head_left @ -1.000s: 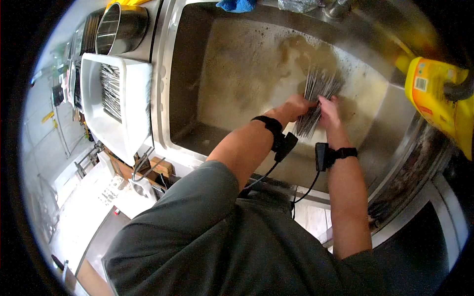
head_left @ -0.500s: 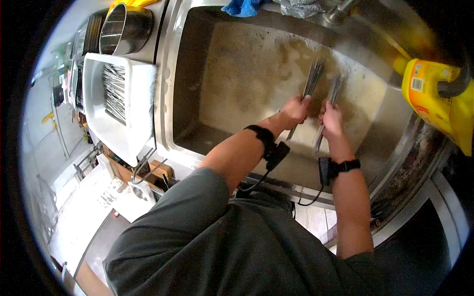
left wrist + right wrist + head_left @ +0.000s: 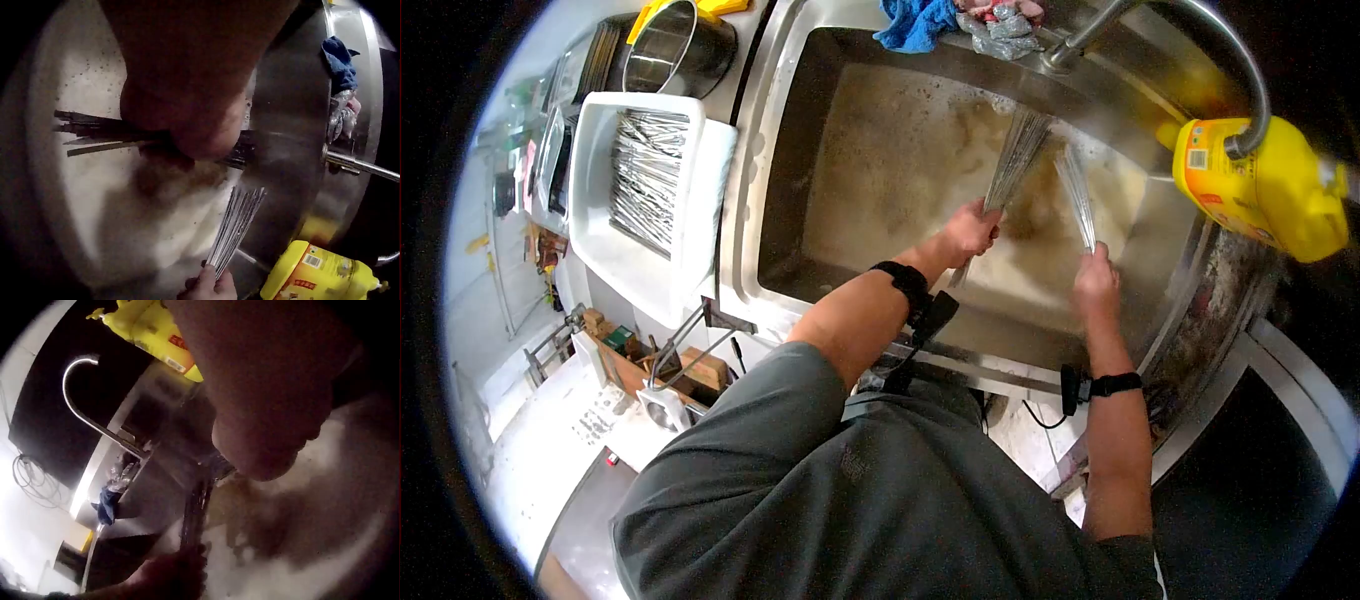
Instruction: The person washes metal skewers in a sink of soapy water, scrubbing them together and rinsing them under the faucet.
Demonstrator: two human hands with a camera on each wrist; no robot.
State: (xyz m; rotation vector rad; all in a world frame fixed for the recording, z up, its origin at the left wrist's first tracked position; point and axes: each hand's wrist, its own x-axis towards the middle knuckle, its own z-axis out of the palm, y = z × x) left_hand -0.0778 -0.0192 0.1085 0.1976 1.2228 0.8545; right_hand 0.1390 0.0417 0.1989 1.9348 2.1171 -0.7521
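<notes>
Fingers of the left hand [image 3: 973, 233] are curled round a thick bundle of thin metal sticks [image 3: 1014, 165], whose ends show on both sides of the fist; those of the right hand [image 3: 1097, 285] grip a slimmer bundle [image 3: 1078, 200] by its near end. Both bundles are held over the cloudy water [image 3: 890, 185] in the sink [image 3: 745, 205], clearly apart and fanning a little toward the far side. A second ago the two hands met on one mass of sticks; half a second ago it was already parted, and since then the right hand has drawn farther off to the right. That probably means the lot is now divided, so each portion can be handled separately. More such sticks [image 3: 648, 185] lie in a white tub [image 3: 590, 200] on the tabletop left of the sink. As for writing, the yellow jug [image 3: 1285, 195] beyond the right hand bears a pale barcode panel and an orange-red label; the left wrist view shows a few light characters there, perhaps Chinese, too small to read, so I cannot tell the brand.
</notes>
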